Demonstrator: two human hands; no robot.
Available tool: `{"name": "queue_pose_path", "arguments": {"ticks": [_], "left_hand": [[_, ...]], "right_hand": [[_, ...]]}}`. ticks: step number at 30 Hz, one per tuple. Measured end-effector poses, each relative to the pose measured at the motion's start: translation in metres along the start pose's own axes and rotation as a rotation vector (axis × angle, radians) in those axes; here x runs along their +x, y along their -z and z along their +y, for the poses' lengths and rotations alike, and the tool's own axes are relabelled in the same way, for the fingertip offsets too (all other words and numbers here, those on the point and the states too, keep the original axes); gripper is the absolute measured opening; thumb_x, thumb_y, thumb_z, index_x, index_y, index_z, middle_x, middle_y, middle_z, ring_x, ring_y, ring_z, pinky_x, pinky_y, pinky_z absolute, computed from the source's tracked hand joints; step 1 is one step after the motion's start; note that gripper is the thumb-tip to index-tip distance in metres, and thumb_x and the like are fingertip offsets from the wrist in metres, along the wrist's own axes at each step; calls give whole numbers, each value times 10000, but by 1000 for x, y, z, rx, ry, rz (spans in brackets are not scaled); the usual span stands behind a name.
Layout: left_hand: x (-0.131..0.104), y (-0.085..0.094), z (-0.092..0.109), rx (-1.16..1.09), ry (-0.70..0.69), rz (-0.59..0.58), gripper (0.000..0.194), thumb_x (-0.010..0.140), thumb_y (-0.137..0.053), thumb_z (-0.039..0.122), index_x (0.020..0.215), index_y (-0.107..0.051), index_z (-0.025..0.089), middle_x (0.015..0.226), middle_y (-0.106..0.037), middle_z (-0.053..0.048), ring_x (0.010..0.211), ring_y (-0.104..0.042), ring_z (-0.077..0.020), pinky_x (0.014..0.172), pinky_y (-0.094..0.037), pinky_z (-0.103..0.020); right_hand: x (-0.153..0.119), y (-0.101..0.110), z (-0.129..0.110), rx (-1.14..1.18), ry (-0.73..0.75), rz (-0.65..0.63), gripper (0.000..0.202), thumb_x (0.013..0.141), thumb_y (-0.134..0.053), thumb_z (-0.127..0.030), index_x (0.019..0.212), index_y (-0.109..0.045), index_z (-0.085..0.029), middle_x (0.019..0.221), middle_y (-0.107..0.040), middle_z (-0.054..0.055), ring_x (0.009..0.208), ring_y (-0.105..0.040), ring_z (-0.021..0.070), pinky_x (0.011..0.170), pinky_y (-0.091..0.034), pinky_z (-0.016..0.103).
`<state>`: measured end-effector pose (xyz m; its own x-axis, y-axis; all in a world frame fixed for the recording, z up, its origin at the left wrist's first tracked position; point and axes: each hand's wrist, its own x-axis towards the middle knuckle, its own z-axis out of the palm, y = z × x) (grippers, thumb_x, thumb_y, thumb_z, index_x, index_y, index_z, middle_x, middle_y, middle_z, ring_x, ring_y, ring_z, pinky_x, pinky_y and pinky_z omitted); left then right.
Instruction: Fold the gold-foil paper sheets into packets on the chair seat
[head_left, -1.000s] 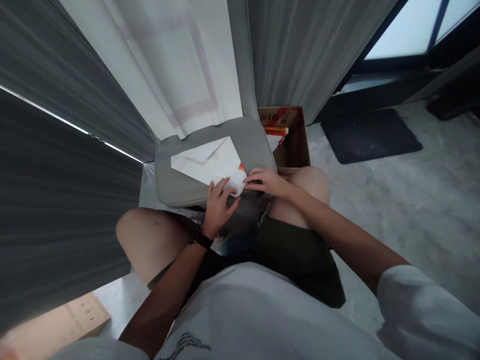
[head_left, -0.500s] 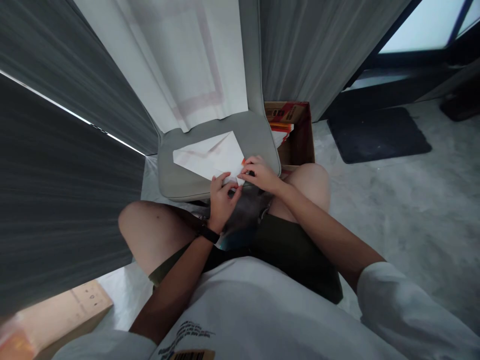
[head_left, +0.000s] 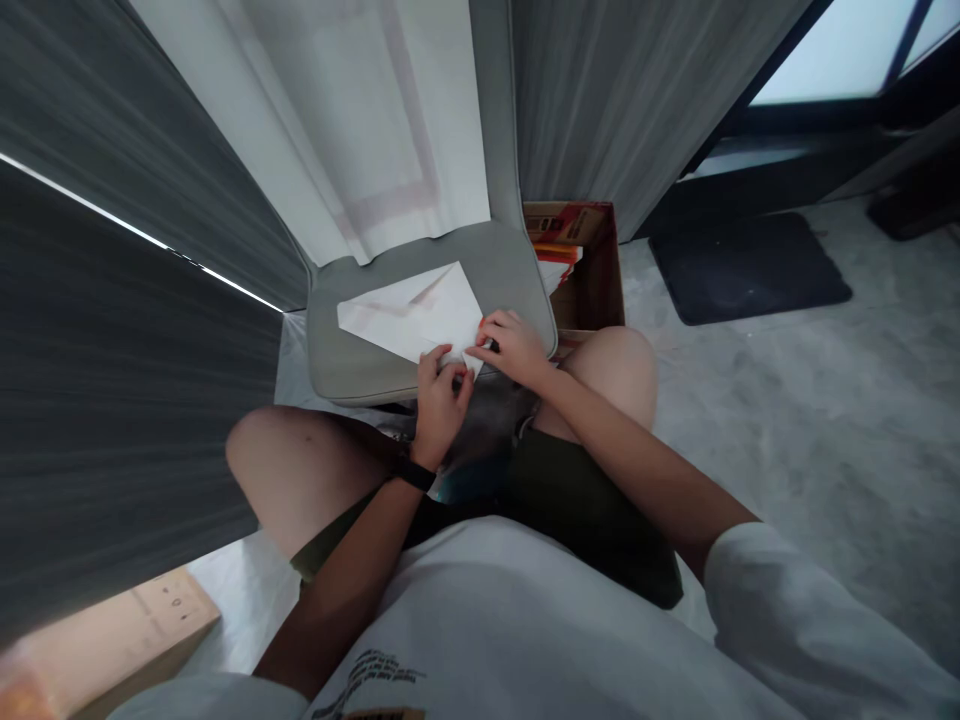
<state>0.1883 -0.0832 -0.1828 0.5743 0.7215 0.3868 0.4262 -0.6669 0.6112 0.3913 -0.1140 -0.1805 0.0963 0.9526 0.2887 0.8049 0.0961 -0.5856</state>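
A sheet of white paper (head_left: pixel 412 310), folded to a pointed shape with a diagonal flap, lies on the grey seat of a chair (head_left: pixel 352 372). At its near right end, my left hand (head_left: pixel 441 395) grips the paper's edge between thumb and fingers. My right hand (head_left: pixel 514 348) pinches the same end from the right, its thumb on a small folded corner. A bit of orange shows by the right fingertips. The fingers partly hide the folded corner between the two hands.
White cloth (head_left: pixel 442 120) drapes over the chair's back. Beside the chair stands an open cardboard box (head_left: pixel 611 270) with white and orange papers (head_left: pixel 559 262) in it. A dark mat (head_left: pixel 750 265) lies on the floor. Another cardboard box (head_left: pixel 142 630) sits at lower left.
The whole view has shifted slightly, so everything appears a little further left. Both hands stay at the same end of the paper, with only slight finger movement.
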Motion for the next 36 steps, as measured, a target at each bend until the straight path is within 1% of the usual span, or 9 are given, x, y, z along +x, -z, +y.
{"name": "queue_pose_path", "arguments": {"ticks": [5, 8, 12, 17, 22, 25, 29, 32, 36], "left_hand": [[-1, 0, -2, -6, -8, 19, 119, 1025, -645, 270, 945, -685, 193, 1350, -601, -146, 1314, -572, -283, 1240, -391, -539], [-3, -1, 0, 25, -9, 66, 154, 1037, -635, 292, 940, -700, 191, 1351, -618, -146, 1313, -589, -281, 1278, -327, -569], [-7, -4, 3, 88, 9, 133, 190, 1045, -629, 321, 931, -713, 194, 1345, -631, -149, 1325, -599, -291, 1289, -289, -609], [-10, -7, 5, 96, 25, 148, 180, 1045, -631, 315, 941, -714, 193, 1339, -640, -151, 1321, -611, -299, 1299, -233, -651], [-12, -6, 3, 62, 8, 155, 143, 1039, -636, 286, 1105, -703, 178, 1320, -660, -163, 1324, -616, -299, 1302, -245, -637], [-18, -3, 2, 114, -149, 81, 239, 1061, -578, 218, 1276, -673, 174, 1370, -674, -163, 1362, -611, -278, 1304, -291, -594], [-27, 6, -3, 222, -386, -143, 505, 1059, -488, 122, 1563, -492, 162, 1519, -618, -158, 1513, -489, -273, 1308, -326, -554], [-29, 13, -8, 303, -446, -254, 638, 1050, -464, 118, 1673, -327, 134, 1611, -526, -172, 1579, -388, -298, 1303, -335, -566], [-29, 17, -13, 354, -487, -296, 708, 1041, -455, 111, 1709, -220, 116, 1655, -463, -174, 1604, -334, -297, 1306, -336, -551]], "right_hand": [[1, -2, -5, -68, -10, 7, 369, 1026, -637, -539, 914, -726, -199, 1067, -684, 102, 1004, -561, 266, 891, -426, 393], [1, -2, -8, -99, -22, 18, 412, 1036, -605, -567, 910, -721, -192, 1048, -678, 103, 992, -553, 261, 881, -425, 387], [1, -4, -11, -117, -40, 47, 446, 1028, -594, -607, 904, -714, -196, 1036, -665, 100, 977, -536, 257, 876, -421, 383], [0, -7, -10, -117, -62, 75, 432, 1009, -628, -610, 894, -703, -201, 1048, -663, 104, 988, -536, 266, 877, -430, 393], [1, -7, -9, -98, -80, 75, 418, 992, -658, -611, 885, -699, -209, 1056, -663, 99, 1002, -539, 269, 883, -433, 398], [0, -8, -10, -101, -92, 73, 427, 991, -657, -615, 877, -698, -206, 1050, -662, 101, 1007, -543, 269, 882, -434, 399], [0, -8, -11, -81, -91, 89, 402, 984, -679, -596, 861, -692, -213, 1046, -662, 95, 998, -540, 268, 885, -434, 404], [1, -8, -8, -49, -95, 92, 342, 976, -713, -536, 858, -691, -216, 1043, -664, 91, 1003, -545, 269, 892, -437, 405], [2, -3, 3, 49, -75, 68, 235, 1007, -683, -427, 901, -702, -217, 1032, -668, 75, 1004, -573, 247, 925, -447, 393]]}}
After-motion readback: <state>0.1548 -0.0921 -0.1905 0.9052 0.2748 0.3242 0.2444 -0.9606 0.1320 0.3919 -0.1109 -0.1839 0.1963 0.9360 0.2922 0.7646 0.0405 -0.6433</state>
